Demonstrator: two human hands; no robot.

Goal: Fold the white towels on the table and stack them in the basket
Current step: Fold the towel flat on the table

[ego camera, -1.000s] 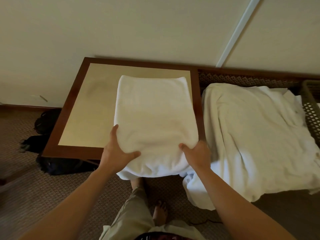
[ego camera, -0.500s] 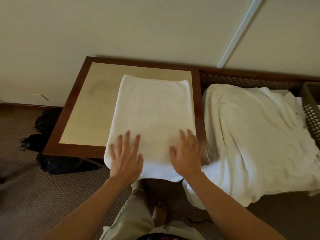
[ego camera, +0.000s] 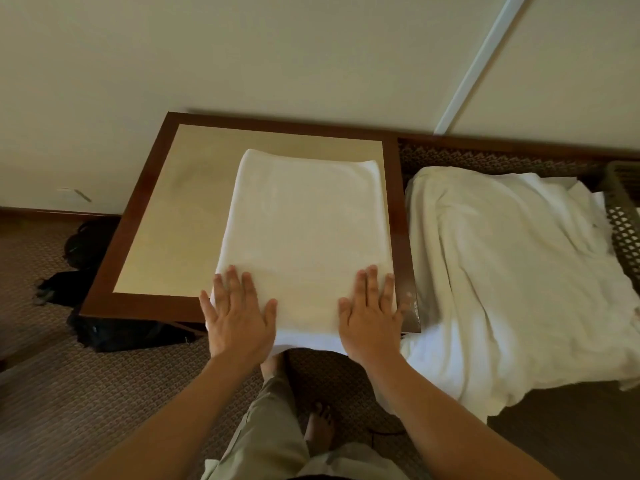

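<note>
A folded white towel lies flat on the square wooden table, its near edge hanging slightly over the table's front. My left hand presses flat on the towel's near left corner, fingers straight and spread. On the near right corner my right hand presses flat in the same way. A pile of unfolded white towels is spread out to the right of the table. The brown lattice basket shows only at the far right edge.
A wall runs behind the table, with a white strip on it. Dark bags lie on the patterned carpet left of and under the table. My legs and bare feet stand below the table's front edge.
My hands let go of the towel's near edge, laid it down and now press flat on its near corners. They have spread apart toward the left and right corners.
</note>
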